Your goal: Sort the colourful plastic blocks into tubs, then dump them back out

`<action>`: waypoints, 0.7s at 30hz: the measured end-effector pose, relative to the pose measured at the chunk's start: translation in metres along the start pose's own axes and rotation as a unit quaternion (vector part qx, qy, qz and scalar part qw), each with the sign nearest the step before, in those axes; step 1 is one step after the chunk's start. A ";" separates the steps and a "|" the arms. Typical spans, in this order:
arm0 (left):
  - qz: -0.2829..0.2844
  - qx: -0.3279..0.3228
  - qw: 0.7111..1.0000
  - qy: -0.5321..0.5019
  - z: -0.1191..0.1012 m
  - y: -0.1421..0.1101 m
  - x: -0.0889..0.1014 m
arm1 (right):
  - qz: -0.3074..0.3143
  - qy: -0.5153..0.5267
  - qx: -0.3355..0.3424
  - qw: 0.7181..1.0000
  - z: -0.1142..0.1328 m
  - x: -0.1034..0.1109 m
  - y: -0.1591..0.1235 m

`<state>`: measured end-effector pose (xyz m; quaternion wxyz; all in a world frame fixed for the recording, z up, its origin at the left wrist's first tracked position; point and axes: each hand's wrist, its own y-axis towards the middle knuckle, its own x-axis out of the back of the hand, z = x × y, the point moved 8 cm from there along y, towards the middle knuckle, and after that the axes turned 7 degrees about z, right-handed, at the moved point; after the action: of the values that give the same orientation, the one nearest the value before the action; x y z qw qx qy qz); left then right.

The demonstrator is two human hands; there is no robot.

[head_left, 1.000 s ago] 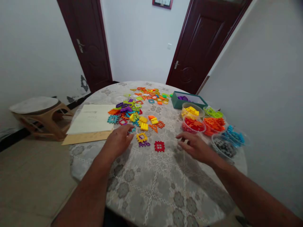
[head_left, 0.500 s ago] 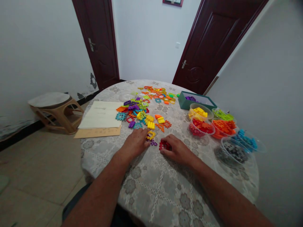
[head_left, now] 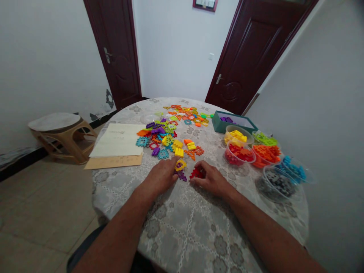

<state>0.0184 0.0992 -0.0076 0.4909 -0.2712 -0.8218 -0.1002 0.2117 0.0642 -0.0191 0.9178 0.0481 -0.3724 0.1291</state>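
Observation:
My left hand (head_left: 163, 175) is closed on a joined piece of toy building tiles, a yellow ring-shaped tile (head_left: 181, 165) above a purple tile (head_left: 182, 176). Across a small gap, my right hand (head_left: 212, 178) grips a red building tile (head_left: 196, 173) between thumb and fingers, low over the tablecloth. Part of the red tile is hidden by the fingers. Just beyond both hands lie a yellow block (head_left: 179, 152), an orange triangle tile (head_left: 190, 154) and a heap of mixed tiles (head_left: 159, 131).
Clear tubs of sorted tiles stand at the right: yellow (head_left: 239, 136), red (head_left: 240, 153), orange (head_left: 265, 154), blue (head_left: 292, 168), grey (head_left: 280, 182) and green (head_left: 265, 139). Behind them is a green box (head_left: 218, 124). Paper sheets (head_left: 116, 140) lie left; more tiles (head_left: 184, 113) spread at the back.
The yellow and purple piece has tilted, its purple end turning down and nearer to me. The red tile has turned slightly in my right hand. The whole view has shifted a little.

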 end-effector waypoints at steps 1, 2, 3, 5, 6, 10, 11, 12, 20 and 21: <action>0.002 0.004 1.000 0.002 0.000 -0.001 0.000 | -0.007 0.016 0.003 1.000 -0.003 0.001 0.001; 0.001 0.007 1.000 0.005 0.000 -0.001 0.001 | -0.011 0.031 0.007 0.999 -0.006 0.001 0.002; -0.001 0.009 1.000 0.005 -0.001 -0.002 0.002 | -0.014 0.048 0.010 0.999 -0.009 0.001 0.004; -0.010 0.011 1.000 -0.010 -0.003 -0.002 0.006 | -0.029 0.090 0.005 0.996 -0.019 0.004 0.006; -0.016 0.010 0.999 -0.026 -0.004 -0.002 0.009 | -0.047 0.116 -0.001 0.992 -0.024 0.006 0.008; -0.045 0.003 0.993 -0.109 -0.011 -0.003 0.021 | -0.119 0.230 -0.015 0.966 -0.034 0.014 0.009; -0.047 0.001 0.990 -0.135 -0.013 -0.004 0.022 | -0.127 0.252 -0.011 0.959 -0.032 0.012 0.009; -0.045 -0.002 0.986 -0.163 -0.015 -0.004 0.022 | -0.130 0.268 -0.006 0.954 -0.029 0.009 0.009; 0.006 -0.070 0.979 -0.189 -0.033 -0.007 0.007 | -0.104 0.181 0.053 0.976 0.007 -0.011 0.005; -0.011 -0.061 0.980 -0.188 -0.029 -0.006 0.010 | -0.119 0.115 0.079 0.983 0.010 -0.004 0.005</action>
<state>0.0332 0.0848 0.0160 0.3087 -0.3061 -0.8947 -0.1028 0.2008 0.0665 -0.0150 0.9566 0.1492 -0.2445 0.0530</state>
